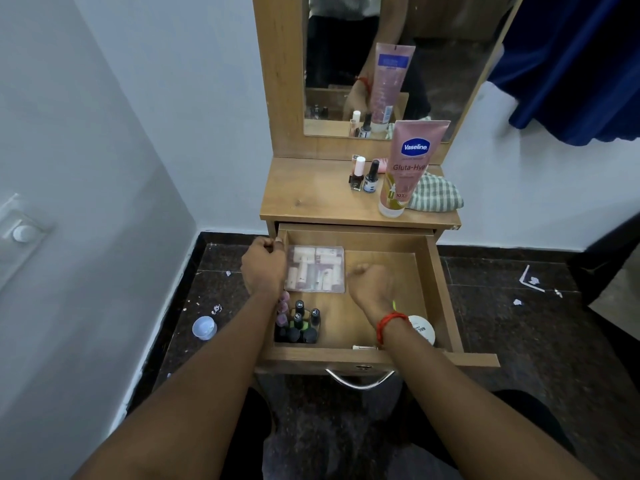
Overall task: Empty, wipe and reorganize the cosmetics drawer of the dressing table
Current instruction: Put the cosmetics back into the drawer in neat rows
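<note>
Gently lift the clear plastic case (315, 269) by its edges; it looks light, stiff and slippery. Your left hand (263, 263) and right hand (370, 282) are curled, but I cannot tell what either grip holds.

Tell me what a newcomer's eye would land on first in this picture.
The tall pink Vaseline tube stands cap-down on the right of the tabletop, beside a checked cloth. Below, the drawer is pulled open, the left hand at its rear left corner and the right hand over its middle. A clear plastic case lies between the hands, with nail polish bottles clustered at the front left.
</note>
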